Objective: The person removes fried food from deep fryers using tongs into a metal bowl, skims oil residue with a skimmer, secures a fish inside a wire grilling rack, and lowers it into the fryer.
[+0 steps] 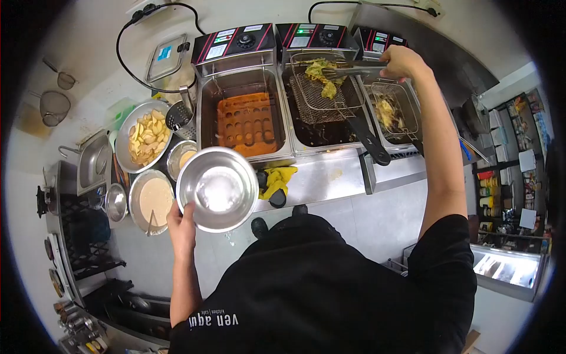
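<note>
My left hand [183, 221] grips a shiny metal bowl [217, 190] by its near rim and holds it in front of the fryers. My right hand [402, 64] is closed around metal tongs [367, 70] stretched over the middle fryer. At the tongs' tips is a greenish-yellow battered fried piece [320, 69], over a wire frying basket [323, 101] with a black handle [367, 140]. Whether the tongs lift it clear of the mesh, I cannot tell. More fried food [388, 112] lies in the basket of the right fryer.
The left fryer [246, 121] holds reddish-brown oil. To its left stand a bowl of cut potatoes [148, 137] and a bowl of pale batter [156, 197]. A yellow cloth [279, 179] hangs at the counter edge. A small sink [94, 162] is farther left.
</note>
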`<action>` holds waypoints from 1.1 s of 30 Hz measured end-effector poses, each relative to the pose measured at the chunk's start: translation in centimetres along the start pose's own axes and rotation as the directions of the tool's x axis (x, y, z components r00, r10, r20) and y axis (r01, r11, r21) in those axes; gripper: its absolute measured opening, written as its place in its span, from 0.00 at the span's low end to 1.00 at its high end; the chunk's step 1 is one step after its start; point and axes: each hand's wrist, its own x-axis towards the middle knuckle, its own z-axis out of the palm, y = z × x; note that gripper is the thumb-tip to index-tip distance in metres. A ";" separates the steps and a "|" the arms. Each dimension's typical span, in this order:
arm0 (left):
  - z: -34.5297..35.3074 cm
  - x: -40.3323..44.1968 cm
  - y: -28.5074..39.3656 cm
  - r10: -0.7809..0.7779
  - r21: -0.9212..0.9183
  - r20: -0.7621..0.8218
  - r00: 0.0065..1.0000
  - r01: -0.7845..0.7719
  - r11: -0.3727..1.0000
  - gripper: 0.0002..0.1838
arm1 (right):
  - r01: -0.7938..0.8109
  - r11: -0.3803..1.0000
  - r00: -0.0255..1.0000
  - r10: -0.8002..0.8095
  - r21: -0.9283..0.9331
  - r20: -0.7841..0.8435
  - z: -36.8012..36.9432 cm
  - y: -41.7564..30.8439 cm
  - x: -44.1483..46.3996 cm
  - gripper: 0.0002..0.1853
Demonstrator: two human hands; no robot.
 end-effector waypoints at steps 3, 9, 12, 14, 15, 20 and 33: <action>1.6 1.0 1.3 0.033 -0.030 0.030 0.999 -0.032 0.999 0.12 | 0.013 0.995 1.000 -0.015 0.096 0.014 0.0 0.6 0.6 0.25; 3.0 2.2 2.8 0.016 -0.070 0.080 0.997 -0.011 0.997 0.12 | 0.033 0.999 0.998 -0.034 0.011 0.055 1.2 0.2 1.1 0.25; 3.0 2.9 2.4 0.007 -0.107 0.090 0.996 0.003 0.994 0.12 | 0.050 0.999 0.998 -0.050 0.012 0.035 1.8 -0.4 0.5 0.24; 3.0 3.4 2.0 -0.005 -0.121 0.108 0.994 0.018 0.993 0.12 | 0.050 0.999 0.998 -0.050 0.001 0.022 2.1 -0.7 0.4 0.23; 3.0 3.6 1.9 0.004 -0.123 0.114 0.993 0.010 0.992 0.12 | 0.028 0.999 0.999 -0.030 0.043 0.035 2.2 -0.8 0.6 0.23; 3.1 4.2 2.7 0.011 -0.112 0.150 0.989 0.005 0.994 0.13 | 0.035 0.991 0.999 -0.039 0.133 0.032 2.4 -0.6 1.6 0.22; 4.9 6.2 4.3 -0.049 -0.135 0.300 0.953 0.093 0.986 0.14 | 0.130 0.984 0.987 -0.140 0.122 0.080 1.9 -3.3 4.3 0.17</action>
